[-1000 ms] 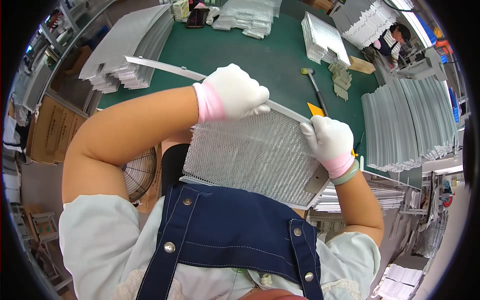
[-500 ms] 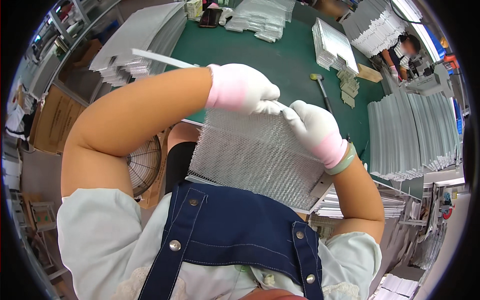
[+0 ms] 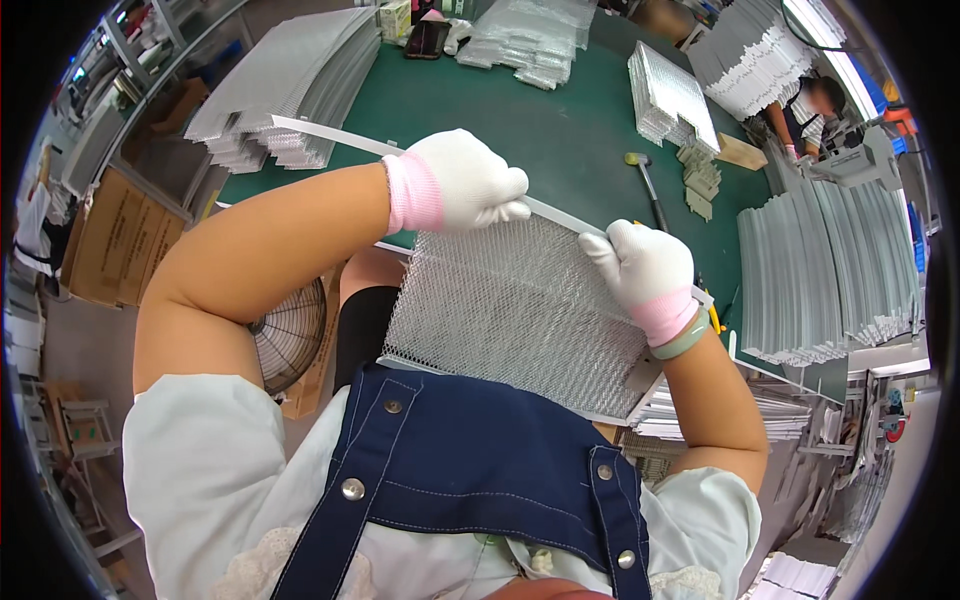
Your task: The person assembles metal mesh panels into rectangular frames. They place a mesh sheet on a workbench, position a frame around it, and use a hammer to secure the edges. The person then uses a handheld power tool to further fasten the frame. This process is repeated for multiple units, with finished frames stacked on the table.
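My left hand [image 3: 455, 182], in a white glove with a pink cuff, is closed on a long thin white strip [image 3: 562, 216]. This strip runs along the far edge of a silver mesh panel [image 3: 510, 305], and its left end sticks out past my left wrist over the table. My right hand [image 3: 645, 265], gloved the same way, grips the strip further right, near the panel's far right corner. The panel leans between the table edge and my body, and a pale metal edging shows along its near side. Both gloves hide the strip where the fingers wrap it.
On the green table [image 3: 590, 130] lie a hammer [image 3: 648, 190], small metal pieces [image 3: 701, 182] and a wooden block [image 3: 741, 153]. Stacked mesh sheets [image 3: 290, 80] rise at left, metal strips [image 3: 830, 270] at right. A fan [image 3: 290, 335] stands below; a co-worker [image 3: 803, 112] is at far right.
My hands have moved apart along the strip: the left one shifted left, the right one slightly right and nearer to me. A length of the strip now shows between them.
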A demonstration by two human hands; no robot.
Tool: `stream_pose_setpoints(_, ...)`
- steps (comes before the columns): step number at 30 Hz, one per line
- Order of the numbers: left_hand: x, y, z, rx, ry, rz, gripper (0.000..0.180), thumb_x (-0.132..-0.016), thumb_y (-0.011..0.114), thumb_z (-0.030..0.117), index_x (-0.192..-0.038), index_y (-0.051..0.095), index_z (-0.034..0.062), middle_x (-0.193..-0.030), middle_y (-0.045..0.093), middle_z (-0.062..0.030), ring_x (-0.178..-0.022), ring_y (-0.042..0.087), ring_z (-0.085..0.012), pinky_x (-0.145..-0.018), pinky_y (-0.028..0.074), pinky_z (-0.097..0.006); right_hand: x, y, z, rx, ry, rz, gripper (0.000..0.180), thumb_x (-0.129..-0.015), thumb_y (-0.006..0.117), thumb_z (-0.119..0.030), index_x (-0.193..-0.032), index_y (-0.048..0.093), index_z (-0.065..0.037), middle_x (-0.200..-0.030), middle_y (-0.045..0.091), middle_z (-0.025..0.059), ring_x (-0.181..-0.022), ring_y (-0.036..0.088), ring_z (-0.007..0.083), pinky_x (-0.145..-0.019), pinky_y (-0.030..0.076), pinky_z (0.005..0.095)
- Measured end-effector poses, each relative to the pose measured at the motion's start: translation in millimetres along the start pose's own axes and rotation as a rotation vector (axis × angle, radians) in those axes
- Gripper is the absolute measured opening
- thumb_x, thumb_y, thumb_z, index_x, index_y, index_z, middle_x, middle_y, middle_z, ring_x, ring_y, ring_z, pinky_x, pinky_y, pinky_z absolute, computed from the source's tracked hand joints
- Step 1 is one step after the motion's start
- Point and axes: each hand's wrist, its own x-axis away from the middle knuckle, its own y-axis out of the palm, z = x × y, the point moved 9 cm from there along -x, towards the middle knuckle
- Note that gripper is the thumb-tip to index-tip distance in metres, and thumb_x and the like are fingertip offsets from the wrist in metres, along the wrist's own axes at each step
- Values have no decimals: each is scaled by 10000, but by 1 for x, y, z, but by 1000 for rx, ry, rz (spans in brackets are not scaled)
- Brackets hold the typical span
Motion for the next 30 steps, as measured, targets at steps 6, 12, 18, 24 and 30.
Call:
stream_pose_setpoints(6, -5, -3, -1, 4, 10, -28, 446, -1022, 481, 455, -906, 630, 51, -709, 658, -151, -715, 661, -380, -672, 526, -473, -1, -5, -1, 17, -89, 91, 431, -960, 606, -428, -700, 571, -86, -601, 573, 108, -561, 607, 322, -519, 475, 418)
stream_pose_setpoints(12, -7, -1, -3, 42, 5, -3, 404, -997, 534, 431, -891, 631, 54, -697, 645, -154, -701, 656, -383, -658, 523, -470, -3, -3, 4, 1, -176, 76, 383, -952, 619, -399, -716, 577, -101, -604, 570, 96, -555, 608, 302, -516, 481, 416)
stream_pose_setpoints(18, -10, 4, -3, 11, 13, 14, 384, -982, 559, 420, -880, 637, 58, -684, 642, -146, -678, 652, -384, -647, 523, -473, -3, 7, 5, 117, -110, -63, 345, -940, 644, -365, -754, 603, -77, -664, 612, 110, -625, 636, 300, -573, 500, 405)
stream_pose_setpoints(24, -19, 13, -4, 208, -71, -128, 355, -997, 556, 384, -988, 648, 42, -809, 667, -167, -795, 664, -361, -732, 520, -449, -12, 39, 33, -805, 300, -467, 223, -950, 636, -194, -1000, 674, 19, -799, 655, 77, -767, 601, 129, -731, 498, 310)
stream_pose_setpoints(30, -20, 21, -13, 465, -122, -406, 337, -1016, 536, 351, -1125, 650, 53, -900, 673, -159, -863, 651, -326, -801, 504, -411, -21, 41, 19, -717, 179, -481, 218, -966, 599, -208, -1003, 631, 4, -779, 624, 102, -748, 601, 185, -732, 490, 339)
